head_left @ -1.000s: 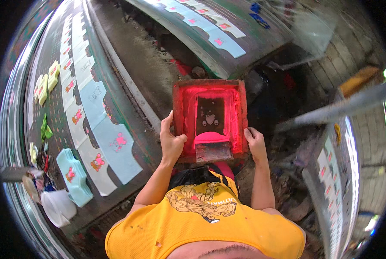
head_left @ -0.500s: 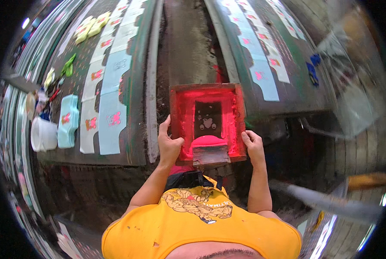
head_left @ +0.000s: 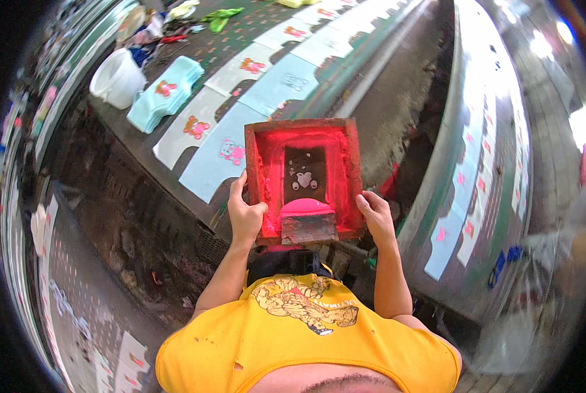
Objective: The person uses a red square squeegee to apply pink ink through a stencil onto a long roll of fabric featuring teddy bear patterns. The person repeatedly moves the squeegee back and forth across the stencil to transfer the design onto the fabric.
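Note:
A wooden screen-printing frame (head_left: 350, 147), coated inside with bright pink ink, is held in front of my body. My left hand (head_left: 245, 213) grips its left side, and my right hand (head_left: 377, 219) has hold of the right side near the lower corner. Through the dark window of its mesh (head_left: 304, 164) a pale bear pattern shows. At the frame's near end rests a squeegee (head_left: 308, 228), with a mound of pink ink (head_left: 306, 207) against it. Ahead to the left, a light blue fabric piece (head_left: 207, 167) printed with a pink bear lies on the table.
A long green printing table (head_left: 342, 78) with rows of white and blue fabric pieces runs ahead on the left; another (head_left: 411, 252) stands right. Beside a stack of blue pieces (head_left: 165, 95) sits a white bucket (head_left: 117, 78). A dark aisle (head_left: 397, 98) separates the tables.
My view has turned toward the left, so the left table slants in and the bucket appears farther up. Both hands still hold the screen frame, which stays before my body.

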`<state>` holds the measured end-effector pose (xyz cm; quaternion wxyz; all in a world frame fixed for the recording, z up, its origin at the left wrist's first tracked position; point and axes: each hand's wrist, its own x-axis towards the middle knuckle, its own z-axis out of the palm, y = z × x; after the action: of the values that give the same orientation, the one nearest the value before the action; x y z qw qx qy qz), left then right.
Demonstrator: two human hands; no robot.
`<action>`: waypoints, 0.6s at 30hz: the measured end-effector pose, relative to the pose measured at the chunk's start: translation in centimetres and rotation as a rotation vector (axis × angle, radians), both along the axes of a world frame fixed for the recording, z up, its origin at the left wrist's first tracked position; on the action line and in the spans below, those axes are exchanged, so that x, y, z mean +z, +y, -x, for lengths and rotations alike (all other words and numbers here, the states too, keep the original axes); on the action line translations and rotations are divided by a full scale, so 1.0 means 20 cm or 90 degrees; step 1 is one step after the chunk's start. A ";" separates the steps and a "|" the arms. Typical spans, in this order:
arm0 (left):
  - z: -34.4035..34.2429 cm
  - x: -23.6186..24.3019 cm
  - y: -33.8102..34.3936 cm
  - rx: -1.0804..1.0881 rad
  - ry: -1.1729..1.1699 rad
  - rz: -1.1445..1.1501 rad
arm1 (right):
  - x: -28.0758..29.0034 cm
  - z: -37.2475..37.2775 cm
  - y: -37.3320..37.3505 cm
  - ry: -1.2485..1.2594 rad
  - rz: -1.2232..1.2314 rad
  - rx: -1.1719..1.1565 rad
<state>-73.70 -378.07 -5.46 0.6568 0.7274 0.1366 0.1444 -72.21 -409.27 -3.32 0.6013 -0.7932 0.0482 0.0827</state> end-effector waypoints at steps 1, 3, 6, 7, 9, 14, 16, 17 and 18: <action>-0.02 0.02 0.02 0.028 0.011 -0.005 | 0.00 -0.09 0.02 0.000 0.002 0.020; -0.05 0.03 0.06 0.078 0.023 -0.013 | 0.01 -0.24 0.07 0.001 0.004 0.054; -0.10 0.06 0.11 0.147 0.024 -0.011 | 0.06 -0.44 0.18 0.007 0.006 0.137; -0.11 0.07 0.12 0.168 0.021 -0.007 | 0.02 -0.50 0.20 -0.004 0.002 0.158; -0.11 0.06 0.14 0.216 0.029 0.019 | 0.00 -0.61 0.25 0.002 0.005 0.217; -0.15 0.02 0.11 0.371 0.070 -0.044 | -0.08 -0.88 0.38 -0.087 0.047 0.318; -0.16 0.00 0.07 0.414 0.058 0.016 | -0.07 -0.98 0.43 -0.114 0.053 0.377; -0.16 0.00 0.04 0.435 0.057 0.049 | -0.05 -1.04 0.45 -0.148 0.082 0.408; -0.20 0.03 0.01 0.455 0.061 0.068 | -0.06 -1.11 0.45 -0.177 0.097 0.434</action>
<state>-69.70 -377.94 -4.92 0.5950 0.6044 0.4198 0.3231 -49.96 -400.22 -4.48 0.4791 -0.8099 -0.2950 0.1658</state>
